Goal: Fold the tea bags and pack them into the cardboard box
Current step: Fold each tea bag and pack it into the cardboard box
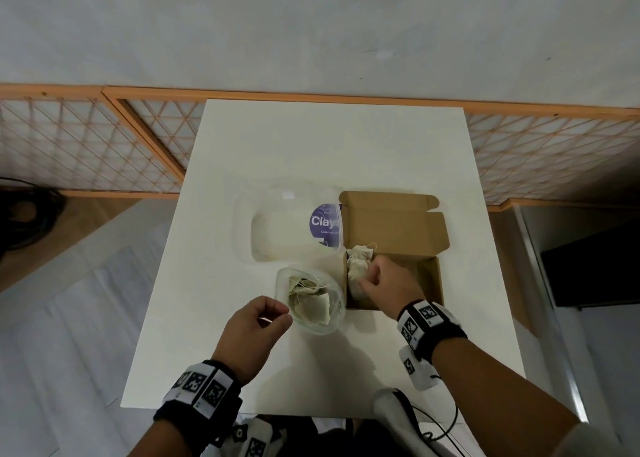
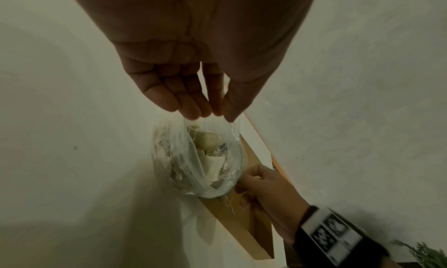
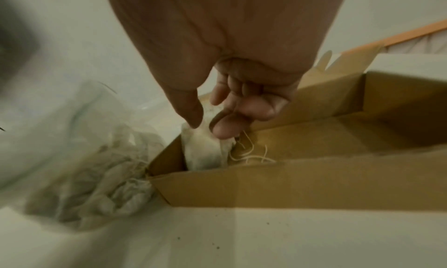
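An open brown cardboard box (image 1: 438,280) lies right of centre on the white table, its lid flap folded back. Folded tea bags (image 1: 356,266) stand at its left end. My right hand (image 1: 365,278) reaches into that end, where thumb and forefinger pinch a pale tea bag (image 3: 203,153) with loose strings beside it. Left of the box stands a small clear round container (image 1: 337,321) holding several unfolded tea bags (image 1: 311,304). My left hand (image 1: 285,314) hovers at its near-left rim, fingers loosely curled; the left wrist view shows nothing between the fingertips (image 2: 193,113).
A larger clear plastic tub (image 1: 270,228) with a purple label (image 1: 325,222) lies behind the round container, touching the box flap. The far half of the table (image 1: 329,144) is bare. An orange wooden lattice screen (image 1: 104,144) runs behind the table.
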The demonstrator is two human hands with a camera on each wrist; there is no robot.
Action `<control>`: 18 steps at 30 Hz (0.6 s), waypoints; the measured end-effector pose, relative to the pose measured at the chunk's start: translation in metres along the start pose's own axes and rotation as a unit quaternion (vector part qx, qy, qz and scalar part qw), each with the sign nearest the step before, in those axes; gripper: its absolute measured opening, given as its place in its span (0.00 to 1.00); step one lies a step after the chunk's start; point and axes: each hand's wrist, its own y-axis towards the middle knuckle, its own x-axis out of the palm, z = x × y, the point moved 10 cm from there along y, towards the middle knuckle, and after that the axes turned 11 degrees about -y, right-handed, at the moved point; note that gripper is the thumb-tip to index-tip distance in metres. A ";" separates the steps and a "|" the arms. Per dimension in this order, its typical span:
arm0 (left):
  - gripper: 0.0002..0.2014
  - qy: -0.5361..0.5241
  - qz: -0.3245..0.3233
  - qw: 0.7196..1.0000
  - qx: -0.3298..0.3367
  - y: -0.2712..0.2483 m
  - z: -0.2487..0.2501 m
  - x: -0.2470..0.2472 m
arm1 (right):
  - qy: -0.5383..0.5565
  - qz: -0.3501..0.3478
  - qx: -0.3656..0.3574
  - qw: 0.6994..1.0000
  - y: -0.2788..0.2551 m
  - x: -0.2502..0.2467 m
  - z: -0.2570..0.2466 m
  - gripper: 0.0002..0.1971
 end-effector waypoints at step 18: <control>0.04 -0.006 -0.030 0.998 -0.056 0.011 -0.014 0.018 | -0.072 -0.062 -0.078 0.992 -0.012 0.020 -0.032 0.12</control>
